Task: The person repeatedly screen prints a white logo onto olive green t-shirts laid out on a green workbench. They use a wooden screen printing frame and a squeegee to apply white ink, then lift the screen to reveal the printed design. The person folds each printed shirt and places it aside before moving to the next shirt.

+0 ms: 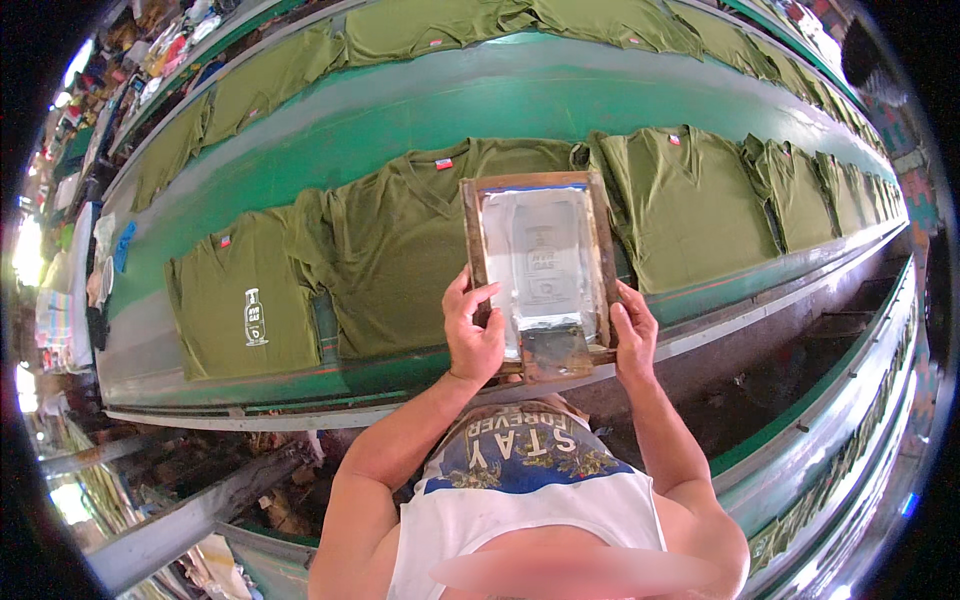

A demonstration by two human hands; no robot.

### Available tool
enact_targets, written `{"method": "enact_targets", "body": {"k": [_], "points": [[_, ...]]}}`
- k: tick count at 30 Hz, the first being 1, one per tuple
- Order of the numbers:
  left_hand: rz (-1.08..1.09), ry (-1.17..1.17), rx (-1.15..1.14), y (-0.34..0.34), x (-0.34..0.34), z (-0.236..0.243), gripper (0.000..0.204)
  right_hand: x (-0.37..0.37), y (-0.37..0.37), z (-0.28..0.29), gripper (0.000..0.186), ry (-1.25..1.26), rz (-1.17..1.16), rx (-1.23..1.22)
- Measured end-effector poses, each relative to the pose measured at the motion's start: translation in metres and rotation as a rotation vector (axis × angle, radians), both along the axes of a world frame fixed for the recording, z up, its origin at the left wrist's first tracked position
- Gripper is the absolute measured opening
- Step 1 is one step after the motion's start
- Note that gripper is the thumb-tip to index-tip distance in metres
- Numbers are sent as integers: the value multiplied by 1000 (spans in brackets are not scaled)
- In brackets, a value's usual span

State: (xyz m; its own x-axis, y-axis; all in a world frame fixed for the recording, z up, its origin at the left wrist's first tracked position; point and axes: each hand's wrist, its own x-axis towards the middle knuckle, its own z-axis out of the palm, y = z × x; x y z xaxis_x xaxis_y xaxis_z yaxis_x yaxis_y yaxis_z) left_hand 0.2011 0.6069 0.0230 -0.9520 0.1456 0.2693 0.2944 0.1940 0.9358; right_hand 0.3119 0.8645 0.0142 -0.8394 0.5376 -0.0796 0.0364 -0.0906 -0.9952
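Between my hands is a wooden-framed printing screen, its pale mesh marked with a bottle-shaped design and white ink. A dark squeegee rests at the screen's near end. My left hand grips the left side of the frame, thumb over the edge. Around the right side of the frame closes my right hand. Beneath and left of the screen lies an olive V-neck T-shirt, partly hidden by it. Farther left, another olive T-shirt bears a white bottle print on its chest.
A long green table carries the shirts. More olive T-shirts lie in a row to the right, and another row runs along the far side. A metal rail edges the near side. Clutter fills the far left.
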Motion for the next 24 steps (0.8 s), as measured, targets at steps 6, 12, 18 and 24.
{"method": "enact_targets", "body": {"k": [6, 12, 18, 24], "points": [[83, 57, -97, -23, -15, -15, 35, -24, -12, -25, 44, 5, 133, 160], [127, -103, -1, -30, -19, -25, 29, -41, -19, -26, 44, 18, 153, 285], [112, -32, -13, -33, -27, -38, 26, -44, -17, -25, 44, -10, 181, 331], [117, -126, 14, -35, -24, -43, 25, -42, -19, -30, 42, 16, 158, 331]]}}
